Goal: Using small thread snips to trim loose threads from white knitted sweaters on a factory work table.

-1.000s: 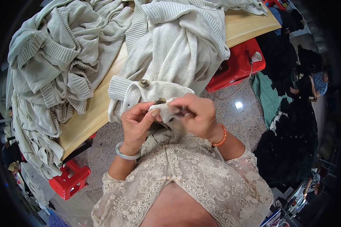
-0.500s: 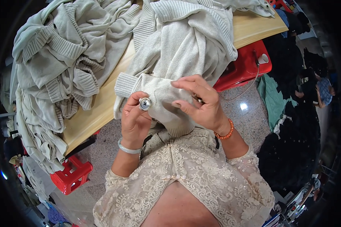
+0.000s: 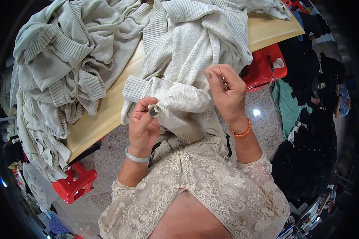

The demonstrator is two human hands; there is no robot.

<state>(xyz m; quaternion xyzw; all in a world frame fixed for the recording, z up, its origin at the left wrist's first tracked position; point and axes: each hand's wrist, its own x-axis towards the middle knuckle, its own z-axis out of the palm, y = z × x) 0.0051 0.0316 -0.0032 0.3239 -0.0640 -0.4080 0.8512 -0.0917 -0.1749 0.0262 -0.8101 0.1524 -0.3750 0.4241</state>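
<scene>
The left forearm and right forearm reach toward the near edge of the table. The left hand is beside it, wrist nearly straight, thumb and forefinger pinched, other fingers curled. The right hand is farther forward and well apart, thumb against forefinger, remaining fingers folded toward the palm.

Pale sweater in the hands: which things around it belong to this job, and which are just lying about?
In use: pale sweater, button, left hand, right hand, wooden table.

Seemingly just lying about: red stool, white cup, green cloth.
</scene>
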